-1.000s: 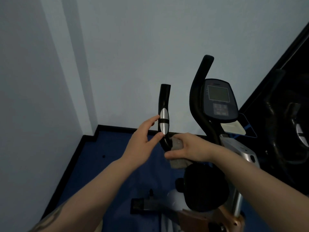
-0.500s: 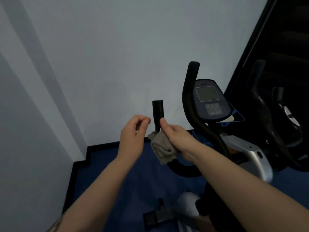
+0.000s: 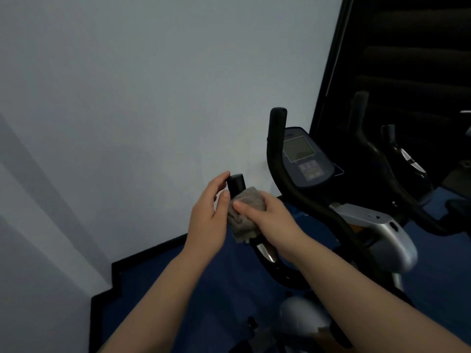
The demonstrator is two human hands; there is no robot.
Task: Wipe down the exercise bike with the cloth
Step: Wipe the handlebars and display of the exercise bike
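Head view: the grey cloth [image 3: 243,215] is wrapped round the left handlebar grip [image 3: 235,183] of the exercise bike [image 3: 369,225], clamped there by the right hand [image 3: 270,217]. The left hand [image 3: 209,215] sits just beside it — fingers loosely curved, fingertips at the grip's end. The grip's long axis runs near upright — free end up.

A: Bike? 
B: Exercise bike [image 3: 367,225], black bars, silver body, grey console w/ blank screen, upright on blue floor by white wall. 
A: Cloth? 
B: Grey cloth [image 3: 246,212], bunched, wrapped round the left handlebar [image 3: 235,183] just under its top end; lower edge hangs loose above the silver grip plate.
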